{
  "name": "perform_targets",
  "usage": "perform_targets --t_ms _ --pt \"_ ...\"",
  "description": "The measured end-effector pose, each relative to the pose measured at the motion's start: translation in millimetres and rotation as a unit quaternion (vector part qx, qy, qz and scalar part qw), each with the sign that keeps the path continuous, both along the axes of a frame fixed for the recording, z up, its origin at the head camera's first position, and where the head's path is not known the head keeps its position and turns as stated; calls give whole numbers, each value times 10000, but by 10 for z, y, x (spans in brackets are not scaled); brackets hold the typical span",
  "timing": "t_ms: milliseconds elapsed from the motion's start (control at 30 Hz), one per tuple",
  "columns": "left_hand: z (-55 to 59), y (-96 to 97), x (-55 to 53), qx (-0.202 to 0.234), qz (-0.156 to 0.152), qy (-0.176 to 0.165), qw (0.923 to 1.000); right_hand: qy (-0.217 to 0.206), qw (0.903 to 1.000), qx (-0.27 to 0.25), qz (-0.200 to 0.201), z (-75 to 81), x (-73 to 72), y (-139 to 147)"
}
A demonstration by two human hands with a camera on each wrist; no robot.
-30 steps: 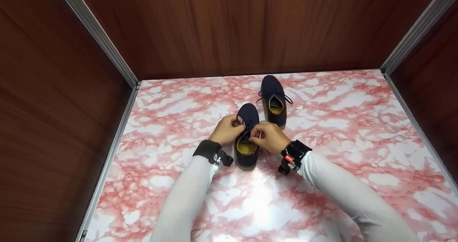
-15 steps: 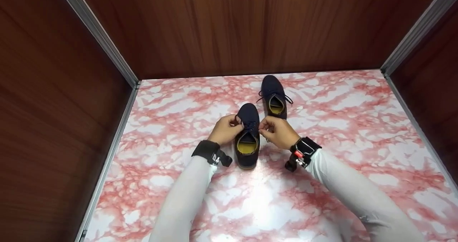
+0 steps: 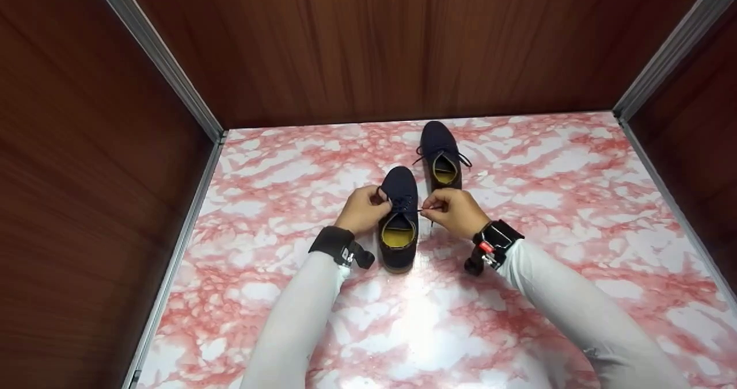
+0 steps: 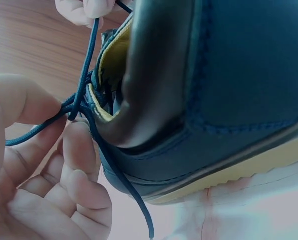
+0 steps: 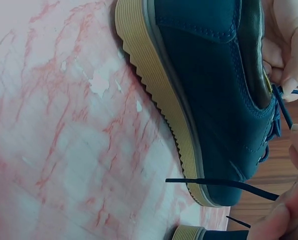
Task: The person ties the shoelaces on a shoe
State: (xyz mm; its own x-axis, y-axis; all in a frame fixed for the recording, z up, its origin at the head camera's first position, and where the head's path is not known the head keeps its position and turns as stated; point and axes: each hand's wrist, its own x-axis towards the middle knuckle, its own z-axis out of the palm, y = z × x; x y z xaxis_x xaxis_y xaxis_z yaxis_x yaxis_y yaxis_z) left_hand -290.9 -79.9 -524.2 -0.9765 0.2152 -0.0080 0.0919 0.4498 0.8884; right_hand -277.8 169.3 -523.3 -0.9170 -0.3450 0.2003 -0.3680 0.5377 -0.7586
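A dark navy lace-up shoe [image 3: 398, 180] with a yellow lining stands upright, toe pointing away from me. On its left side my left hand [image 3: 361, 209] pinches the shoelace between thumb and fingers, close to the crossing over the tongue. To the right of the shoe, my right hand [image 3: 459, 212] pinches another length of lace [image 4: 86, 60], stretched taut from that crossing. A free lace end [image 5: 228, 183] sticks out past the right fingers in the right wrist view. Another end [image 4: 129, 187] hangs down the shoe's side in the left wrist view.
The matching shoe [image 3: 436, 136] stands further back and right, its lace loops spread to both sides. Red-and-white marbled surface [image 3: 547, 205] lies underneath. Brown wood-grain panels [image 3: 368, 49] with grey metal corner strips [image 3: 167, 61] enclose the back and sides.
My right hand has moved from over the shoe's tongue out to the right, drawing the lace with it. The left hand has stayed nearly in place, still pinching.
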Motion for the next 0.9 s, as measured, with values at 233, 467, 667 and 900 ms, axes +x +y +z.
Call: perform_targets --t_ms 233,467,667,900 --pt "3 14 13 187 105 -40 9998 184 9997 52 -182 3 -24 -40" --pt "-11 22 16 420 135 -21 9990 423 9969 157 -648 -14 -88 -154" --pt "-18 28 15 514 88 -51 9986 298 9959 289 -806 -21 -136 -273" --pt "-20 29 17 598 -49 -86 9982 27 9979 293 -578 -24 -197 -361"
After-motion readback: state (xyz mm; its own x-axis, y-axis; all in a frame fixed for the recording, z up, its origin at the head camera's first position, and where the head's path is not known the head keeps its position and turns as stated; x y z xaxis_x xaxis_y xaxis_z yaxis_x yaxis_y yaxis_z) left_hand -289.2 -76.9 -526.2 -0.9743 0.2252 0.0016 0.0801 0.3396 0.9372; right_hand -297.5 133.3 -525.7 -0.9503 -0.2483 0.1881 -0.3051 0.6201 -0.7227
